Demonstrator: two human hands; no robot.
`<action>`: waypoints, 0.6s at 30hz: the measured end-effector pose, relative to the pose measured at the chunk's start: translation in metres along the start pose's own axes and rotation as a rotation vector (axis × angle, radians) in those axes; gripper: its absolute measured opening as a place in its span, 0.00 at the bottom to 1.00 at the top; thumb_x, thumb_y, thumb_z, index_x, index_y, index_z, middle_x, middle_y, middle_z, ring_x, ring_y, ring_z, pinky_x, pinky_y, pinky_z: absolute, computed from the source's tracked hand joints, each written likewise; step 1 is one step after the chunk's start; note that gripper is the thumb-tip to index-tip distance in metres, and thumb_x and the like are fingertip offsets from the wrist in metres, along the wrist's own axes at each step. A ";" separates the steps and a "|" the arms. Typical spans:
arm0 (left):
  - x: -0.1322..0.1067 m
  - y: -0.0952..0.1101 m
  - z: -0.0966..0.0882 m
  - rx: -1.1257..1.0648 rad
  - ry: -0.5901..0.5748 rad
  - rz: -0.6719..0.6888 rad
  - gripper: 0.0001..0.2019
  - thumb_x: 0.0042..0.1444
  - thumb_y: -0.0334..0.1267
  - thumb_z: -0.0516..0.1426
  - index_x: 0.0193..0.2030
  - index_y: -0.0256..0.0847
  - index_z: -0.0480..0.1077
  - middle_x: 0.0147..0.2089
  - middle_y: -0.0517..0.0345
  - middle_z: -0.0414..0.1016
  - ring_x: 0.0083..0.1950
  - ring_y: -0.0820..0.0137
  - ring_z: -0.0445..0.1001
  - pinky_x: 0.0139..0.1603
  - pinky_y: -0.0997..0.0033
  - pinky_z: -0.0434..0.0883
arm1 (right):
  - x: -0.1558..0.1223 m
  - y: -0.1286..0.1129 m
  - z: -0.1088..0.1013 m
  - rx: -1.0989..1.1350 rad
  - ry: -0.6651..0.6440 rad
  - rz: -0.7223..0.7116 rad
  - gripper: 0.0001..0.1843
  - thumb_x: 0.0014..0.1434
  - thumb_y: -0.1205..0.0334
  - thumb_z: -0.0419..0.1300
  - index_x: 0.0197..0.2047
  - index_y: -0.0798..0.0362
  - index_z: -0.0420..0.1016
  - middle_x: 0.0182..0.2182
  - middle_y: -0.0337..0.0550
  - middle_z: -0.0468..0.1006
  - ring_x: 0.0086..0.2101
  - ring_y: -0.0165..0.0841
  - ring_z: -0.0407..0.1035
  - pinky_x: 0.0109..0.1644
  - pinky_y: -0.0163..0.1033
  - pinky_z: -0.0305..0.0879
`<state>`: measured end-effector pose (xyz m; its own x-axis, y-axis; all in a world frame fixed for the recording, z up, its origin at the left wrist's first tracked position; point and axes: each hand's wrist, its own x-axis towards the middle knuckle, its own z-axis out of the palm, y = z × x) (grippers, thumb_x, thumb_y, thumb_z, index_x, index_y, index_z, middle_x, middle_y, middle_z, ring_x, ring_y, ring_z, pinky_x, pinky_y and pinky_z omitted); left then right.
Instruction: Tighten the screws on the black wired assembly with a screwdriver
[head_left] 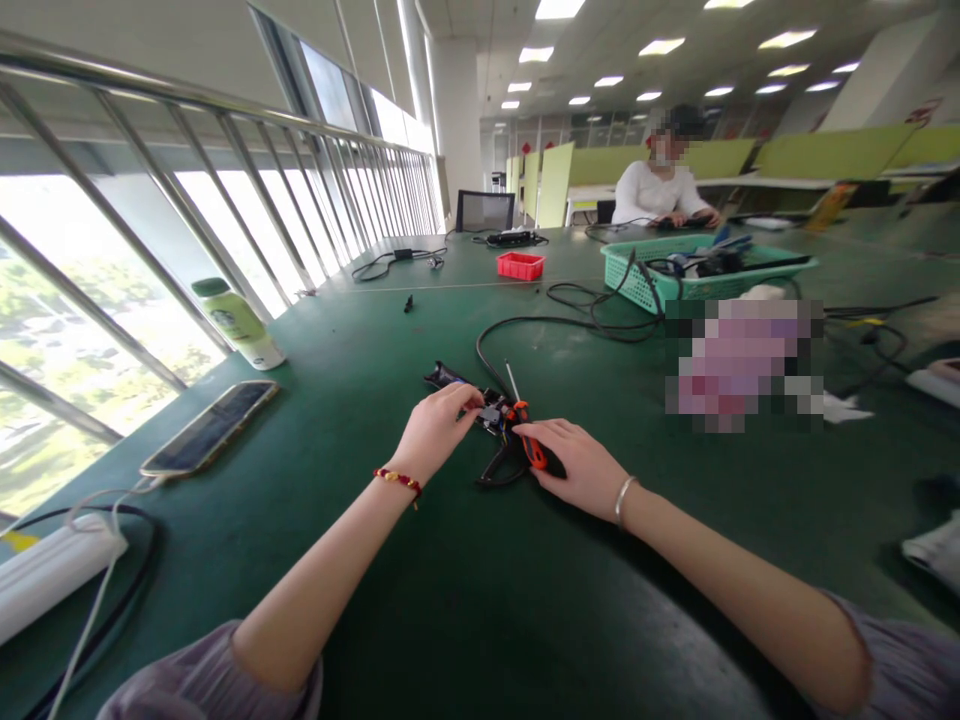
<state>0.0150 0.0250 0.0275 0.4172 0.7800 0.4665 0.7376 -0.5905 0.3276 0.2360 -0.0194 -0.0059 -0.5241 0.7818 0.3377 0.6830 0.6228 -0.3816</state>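
Keep the device (445, 377) pressed flat on the table (360, 340) and the screwdriver (529, 443) in line with the fastener; a slip looks like the main risk. The left hand (435, 430) is narrowed to a pinch, fingertips gripping the device's middle part. The right hand (577, 465) lies low, fingers closed loosely over the screwdriver's orange handle. The device lies mid-table, toward the near edge, and its cable (525, 322) runs toward the far edge.

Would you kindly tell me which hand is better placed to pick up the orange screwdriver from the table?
Right, most likely. The right hand rests on the handle of the orange screwdriver, whereas the left hand is occupied, its fingertips gripping the small black device beside it.
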 end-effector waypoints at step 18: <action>-0.006 -0.002 0.011 0.146 0.011 0.108 0.09 0.62 0.34 0.52 0.41 0.39 0.73 0.42 0.55 0.75 0.43 0.70 0.74 0.42 0.73 0.71 | 0.000 0.000 0.002 -0.022 -0.008 -0.006 0.26 0.54 0.67 0.56 0.58 0.54 0.65 0.52 0.51 0.72 0.52 0.43 0.65 0.56 0.53 0.63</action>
<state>0.0171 0.0238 0.0152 0.4932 0.7108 0.5015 0.7582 -0.6339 0.1528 0.2356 -0.0191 -0.0074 -0.5326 0.7782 0.3327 0.6910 0.6268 -0.3601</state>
